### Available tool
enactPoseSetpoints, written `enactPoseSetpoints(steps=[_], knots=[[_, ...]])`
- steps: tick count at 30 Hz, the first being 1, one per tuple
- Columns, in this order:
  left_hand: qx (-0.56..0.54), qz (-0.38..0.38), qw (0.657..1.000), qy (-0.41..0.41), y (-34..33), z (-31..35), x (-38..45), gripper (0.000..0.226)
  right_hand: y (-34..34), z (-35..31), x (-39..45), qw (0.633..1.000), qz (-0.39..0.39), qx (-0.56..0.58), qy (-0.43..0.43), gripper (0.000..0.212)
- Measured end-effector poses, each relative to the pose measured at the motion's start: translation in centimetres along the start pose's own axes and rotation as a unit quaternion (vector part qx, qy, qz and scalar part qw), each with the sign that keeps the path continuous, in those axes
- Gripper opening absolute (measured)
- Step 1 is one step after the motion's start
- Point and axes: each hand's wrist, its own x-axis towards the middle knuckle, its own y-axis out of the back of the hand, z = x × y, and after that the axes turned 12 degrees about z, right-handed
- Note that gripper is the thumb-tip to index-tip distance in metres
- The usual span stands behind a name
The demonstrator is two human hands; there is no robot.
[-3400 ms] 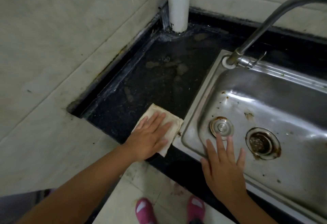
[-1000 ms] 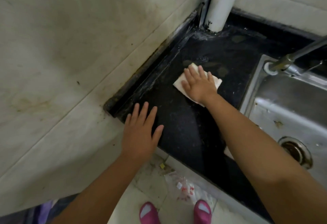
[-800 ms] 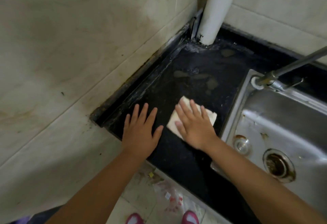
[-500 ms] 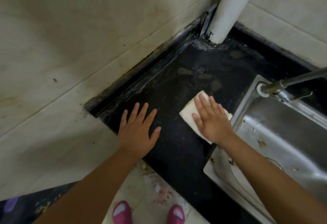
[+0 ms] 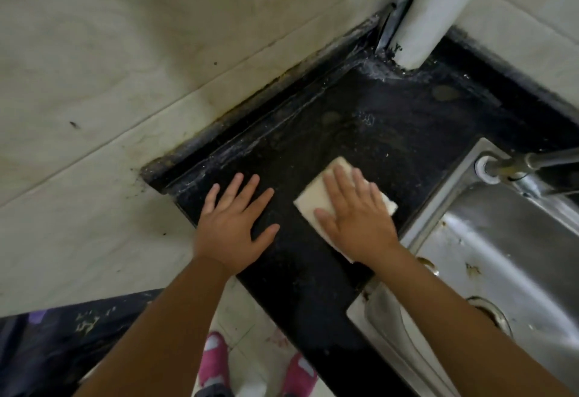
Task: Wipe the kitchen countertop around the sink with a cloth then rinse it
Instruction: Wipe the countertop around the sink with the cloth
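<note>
The right hand (image 5: pixel 357 218) lies flat on the cloth (image 5: pixel 316 199), fingers (image 5: pixel 343 183) straight and slightly spread, pressing it down onto the black bench (image 5: pixel 391 133). The cloth is a pale folded rectangle, set at a slant; its far corner and left edge show past the hand, and a small strip shows by the wrist. It lies on the bench between the left hand and the sink (image 5: pixel 501 240), near the sink's left rim but apart from it.

The left hand (image 5: pixel 232 227) rests palm down on the bare bench just left of the cloth, its fingers (image 5: pixel 233 186) straight and fanned out, thumb pointing toward the cloth. It holds nothing. The two hands do not touch.

The bench surface looks wet and smeared, with a few dull patches toward the back corner; whether those are stains or water is hard to say. A white pipe (image 5: pixel 426 11) stands upright in that corner where the tiled walls (image 5: pixel 156 52) meet. The sink is steel, spotted with rust-coloured marks, and part of its drain (image 5: pixel 488 312) shows behind the right forearm. The tap (image 5: pixel 513 165) rises from the sink's back left corner and runs off the right edge.

Below the bench edge, on the tiled floor (image 5: pixel 247 324), are two pink slippers (image 5: pixel 216 359).
</note>
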Motion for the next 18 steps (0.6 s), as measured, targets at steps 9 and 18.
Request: enactPoseSetpoints(steps=[9, 18], knots=[[0.035, -0.018, 0.999, -0.007, -0.2, -0.3, 0.0, 0.067, 2.3, 6.6, 10.2, 0.974, 0.039, 0.019, -0.221, 0.064], [0.015, -0.006, 1.0, 0.003, -0.4, -0.5, 0.0, 0.062, 0.2, -3.2, 10.1, 0.994, 0.077, -0.013, 0.081, 0.057]])
